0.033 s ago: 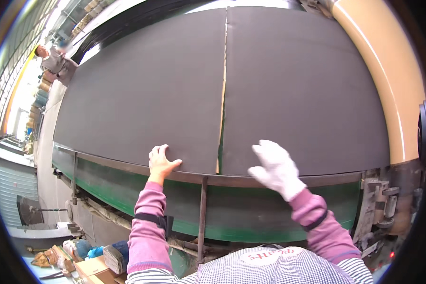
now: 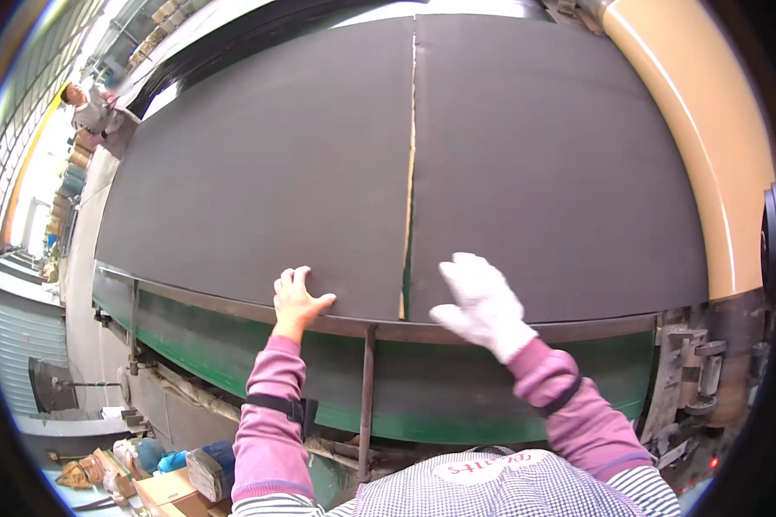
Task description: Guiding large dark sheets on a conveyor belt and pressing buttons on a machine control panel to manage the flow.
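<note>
Two wide dark grey sheets lie side by side on a long bench, with a narrow gap between them showing a tan edge and a strip of green. My left hand (image 2: 297, 302), bare, is open with fingers spread at the near edge of the left sheet (image 2: 259, 172). My right hand (image 2: 481, 303) wears a white glove and is open, thumb apart from the fingers. It is over the near edge of the right sheet (image 2: 552, 164), just right of the gap; whether it touches the sheet I cannot tell. Neither hand holds anything.
A big tan roller (image 2: 677, 112) curves along the right side, above metal brackets (image 2: 694, 370). Below the sheets' near edge runs a metal rail with an upright post (image 2: 367, 396) and a green belt (image 2: 457, 414). A cardboard box (image 2: 171, 491) stands lower left. Another person (image 2: 95, 110) stands far left.
My right hand has moved a little left, closer to the gap. My left hand has shifted slightly right. Both sheets look nearly the same in place.
</note>
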`<state>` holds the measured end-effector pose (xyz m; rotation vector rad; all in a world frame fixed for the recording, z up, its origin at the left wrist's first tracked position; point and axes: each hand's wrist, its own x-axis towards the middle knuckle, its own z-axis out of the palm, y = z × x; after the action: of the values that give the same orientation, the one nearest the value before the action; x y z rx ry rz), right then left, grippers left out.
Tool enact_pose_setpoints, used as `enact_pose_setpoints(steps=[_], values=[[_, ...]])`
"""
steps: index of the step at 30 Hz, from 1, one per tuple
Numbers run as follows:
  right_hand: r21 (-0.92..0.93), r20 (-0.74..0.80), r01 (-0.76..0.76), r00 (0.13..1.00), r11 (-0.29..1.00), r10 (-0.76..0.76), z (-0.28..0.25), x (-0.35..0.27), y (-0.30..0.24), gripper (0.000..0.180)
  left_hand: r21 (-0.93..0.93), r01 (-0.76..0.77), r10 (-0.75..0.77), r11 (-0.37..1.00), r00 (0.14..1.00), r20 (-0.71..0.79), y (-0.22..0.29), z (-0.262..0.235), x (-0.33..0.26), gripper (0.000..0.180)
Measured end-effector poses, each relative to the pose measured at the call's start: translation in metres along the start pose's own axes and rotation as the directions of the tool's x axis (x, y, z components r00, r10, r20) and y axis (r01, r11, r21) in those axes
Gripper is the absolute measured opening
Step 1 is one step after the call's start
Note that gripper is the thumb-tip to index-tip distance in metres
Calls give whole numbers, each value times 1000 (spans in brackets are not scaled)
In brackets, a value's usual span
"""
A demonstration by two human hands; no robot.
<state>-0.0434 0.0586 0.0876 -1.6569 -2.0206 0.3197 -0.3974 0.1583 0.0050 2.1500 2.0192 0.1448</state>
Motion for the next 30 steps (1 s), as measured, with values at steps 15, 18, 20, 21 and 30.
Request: enact_pose_setpoints(steps=[15, 18, 20, 21, 30], values=[[-175, 194, -120, 969, 977, 154, 16, -63, 122, 83, 19, 211, -206, 977, 968, -145, -61, 3, -9, 44], [-220, 207, -120, 964, 968, 167, 1, -75, 144, 86, 13, 128, -127, 992, 990, -55, -48, 9, -32, 47], [-214, 189, -184, 956, 959, 225, -14, -86, 152, 80, -12, 52, -53, 999, 993, -103, -24, 15, -39, 44], [-257, 151, -255, 942, 932, 300, -11, -100, 171, 78, -11, 13, -14, 1000, 996, -88, -7, 16, -40, 46], [-216, 64, -565, 806, 796, 589, -71, -114, 161, 67, -105, -275, 255, 956, 951, -176, -4, -17, -49, 28]])
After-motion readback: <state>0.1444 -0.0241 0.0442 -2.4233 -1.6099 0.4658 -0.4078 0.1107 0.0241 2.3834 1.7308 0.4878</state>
